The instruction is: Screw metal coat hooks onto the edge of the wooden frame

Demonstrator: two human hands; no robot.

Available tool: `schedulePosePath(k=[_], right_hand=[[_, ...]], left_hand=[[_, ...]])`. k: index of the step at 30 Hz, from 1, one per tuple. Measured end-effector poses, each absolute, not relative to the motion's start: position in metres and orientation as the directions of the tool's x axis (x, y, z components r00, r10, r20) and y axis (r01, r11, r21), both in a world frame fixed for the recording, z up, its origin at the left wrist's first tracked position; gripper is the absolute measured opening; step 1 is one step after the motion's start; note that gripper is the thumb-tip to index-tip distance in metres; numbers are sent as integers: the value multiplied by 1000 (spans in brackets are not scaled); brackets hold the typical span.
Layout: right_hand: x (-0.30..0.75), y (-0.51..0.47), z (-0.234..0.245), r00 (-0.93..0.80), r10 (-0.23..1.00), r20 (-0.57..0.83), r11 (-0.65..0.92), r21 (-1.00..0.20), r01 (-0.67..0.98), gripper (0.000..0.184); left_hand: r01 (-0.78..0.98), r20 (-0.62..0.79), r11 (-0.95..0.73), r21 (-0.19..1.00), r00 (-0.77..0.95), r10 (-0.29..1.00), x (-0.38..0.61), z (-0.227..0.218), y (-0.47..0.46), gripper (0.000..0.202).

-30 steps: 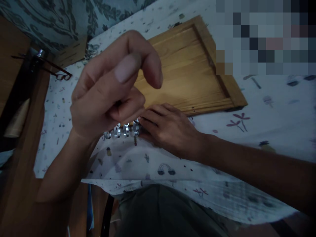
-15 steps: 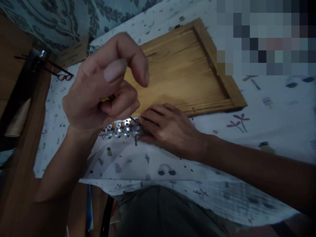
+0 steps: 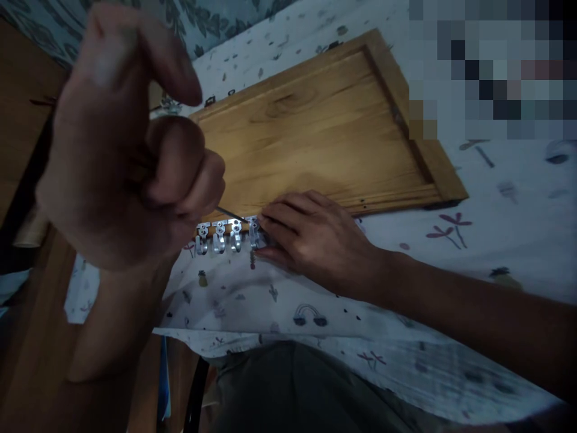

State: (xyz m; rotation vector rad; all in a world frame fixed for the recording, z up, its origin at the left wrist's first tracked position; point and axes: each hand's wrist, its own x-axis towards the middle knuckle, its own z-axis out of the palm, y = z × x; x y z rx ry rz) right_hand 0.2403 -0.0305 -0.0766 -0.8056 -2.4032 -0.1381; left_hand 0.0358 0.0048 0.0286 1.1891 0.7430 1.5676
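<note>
My left hand is raised at the left, its lower fingers wrapped round a screwdriver. Most of the screwdriver is hidden by the fist; only its thin metal shaft shows, slanting down to a strip of metal hooks. That strip lies along the near edge of a framed wooden panel, with several hooks hanging over the edge. My right hand rests at the strip's right end, fingers on the panel's edge and thumb below, gripping the hook strip there.
A white printed cloth lies under the panel. Behind it is a patterned curtain or wall covering. Wooden furniture stands at the left, and my lap is below the cloth's edge. A blurred patch covers the upper right.
My left hand has moved left and upward, closer to the camera, baring more of the screwdriver's shaft. My right hand keeps its place on the hook strip. The view has shifted slightly.
</note>
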Motion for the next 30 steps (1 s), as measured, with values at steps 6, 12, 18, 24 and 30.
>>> schedulePosePath(k=[6,12,18,24,30], right_hand=[[240,-31,-77,-632,528,567,804,-94,587,36],[239,-31,-75,-640,525,560,809,-97,579,36],[240,-31,-73,-645,529,551,810,-100,578,36],[240,-30,-73,-654,536,534,809,-103,579,35],[241,-31,-72,-662,547,513,805,-106,583,36]], left_hand=[[-130,322,-303,944,164,932,76,32,-1,31],[-143,299,-280,949,140,944,90,33,-12,38],[-223,388,-348,911,175,905,92,27,-7,40],[-237,394,-348,907,187,900,90,24,-7,38],[-217,384,-353,910,121,915,93,22,-15,33]])
